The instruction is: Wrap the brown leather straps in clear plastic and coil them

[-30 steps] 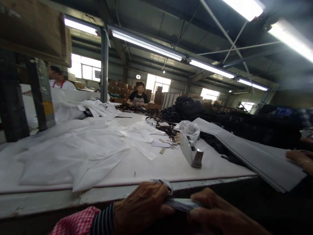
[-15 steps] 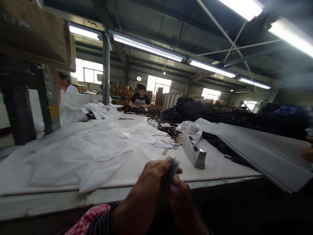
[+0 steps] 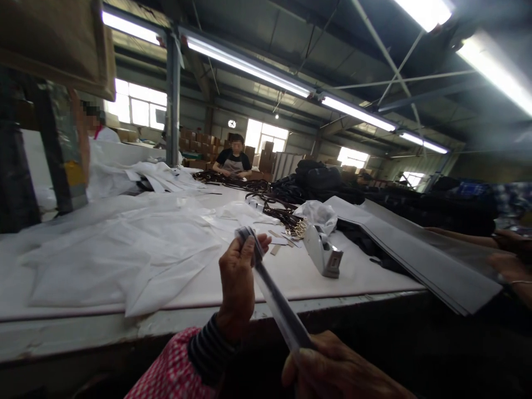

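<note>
Your left hand (image 3: 238, 272) pinches the top end of the grey strip (image 3: 274, 299), while your right hand (image 3: 332, 371) clasps its lower end.

We got a pretty dim shot overall, with the fluorescent tubes (image 3: 249, 65) overhead blown out to pure white glare. Beyond them the far windows (image 3: 137, 108) were washed out too. Below the tubes, the white table (image 3: 299, 277) caught most of the light, while everything under its front edge sank into shadow. Straight lines bowed toward the edges, and the right side smeared soft.
</note>
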Demonstrator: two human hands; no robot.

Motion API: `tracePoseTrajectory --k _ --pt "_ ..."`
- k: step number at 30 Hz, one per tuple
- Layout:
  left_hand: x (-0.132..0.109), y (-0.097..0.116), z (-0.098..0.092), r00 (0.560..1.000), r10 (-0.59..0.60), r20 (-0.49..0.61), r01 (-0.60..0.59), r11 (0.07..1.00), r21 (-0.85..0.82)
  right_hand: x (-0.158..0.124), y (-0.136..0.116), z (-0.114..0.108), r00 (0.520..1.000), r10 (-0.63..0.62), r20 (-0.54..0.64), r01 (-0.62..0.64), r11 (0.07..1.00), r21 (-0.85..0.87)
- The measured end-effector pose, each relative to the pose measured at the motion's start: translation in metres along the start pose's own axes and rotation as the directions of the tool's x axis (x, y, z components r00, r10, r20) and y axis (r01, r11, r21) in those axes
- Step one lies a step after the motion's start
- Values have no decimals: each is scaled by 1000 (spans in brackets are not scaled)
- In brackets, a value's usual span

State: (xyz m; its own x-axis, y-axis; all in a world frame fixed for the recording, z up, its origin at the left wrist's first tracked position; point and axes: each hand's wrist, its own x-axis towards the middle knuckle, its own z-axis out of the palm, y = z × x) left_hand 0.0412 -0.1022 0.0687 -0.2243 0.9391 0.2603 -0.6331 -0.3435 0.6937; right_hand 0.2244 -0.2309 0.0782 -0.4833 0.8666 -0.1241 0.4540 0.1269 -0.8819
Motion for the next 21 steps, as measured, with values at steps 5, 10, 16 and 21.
tracePoseTrajectory --k 5,10,16,21 --pt "18 -4 -17 989 141 48 -149 932 332 7 0 -21 996 84 -14 -83 995 61" --pt "7 1 -56 688 66 723 -685 387 617 21 -8 -60 996 66 64 -70 995 69" --pt "-9 36 -76 494 -383 780 -750 267 606 47 -11 -115 992 41 118 -33 997 -73" --pt "-16 70 -55 507 -595 623 -170 640 750 87 -2 -133 996 -39 79 57 970 -236"
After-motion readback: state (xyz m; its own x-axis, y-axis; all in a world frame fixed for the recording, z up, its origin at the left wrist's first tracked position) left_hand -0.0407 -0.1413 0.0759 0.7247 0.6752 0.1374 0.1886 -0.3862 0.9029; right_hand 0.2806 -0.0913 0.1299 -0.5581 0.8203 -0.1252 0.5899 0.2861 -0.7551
